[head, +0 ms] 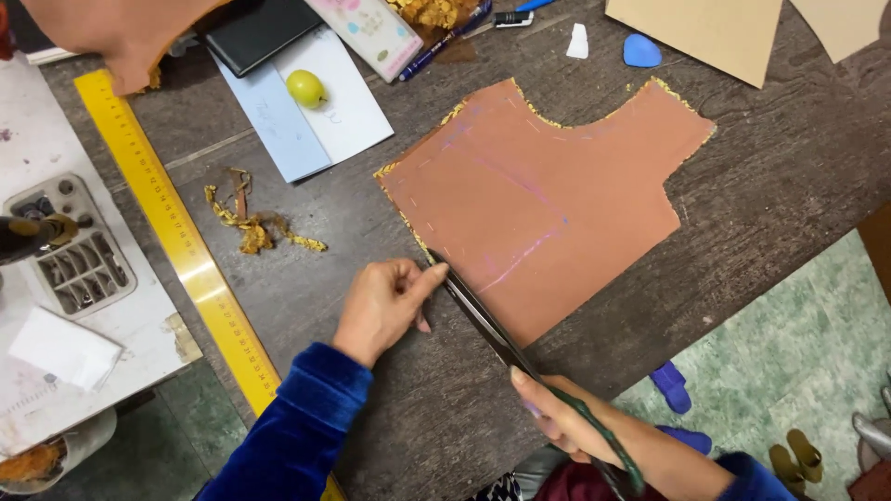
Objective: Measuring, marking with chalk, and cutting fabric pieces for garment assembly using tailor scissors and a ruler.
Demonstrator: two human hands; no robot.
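A flat brown fabric piece (548,199) with a gold-trimmed edge and chalk lines lies on the dark wooden table (770,195). My right hand (566,422) grips the green handles of long dark scissors (483,320), whose blades run along the fabric's lower left edge. My left hand (385,301), in a blue velvet sleeve, rests on the table beside that edge, its fingertips touching the fabric near the scissor tips.
Gold trimmings (255,223) lie left of the fabric, next to a yellow ruler (176,232). Papers with a small green fruit (306,88), a pen, white chalk (578,42) and blue chalk (642,50) lie at the back. A sewing machine bed (65,250) stands at the left. Another person's hand (121,32) shows at top left.
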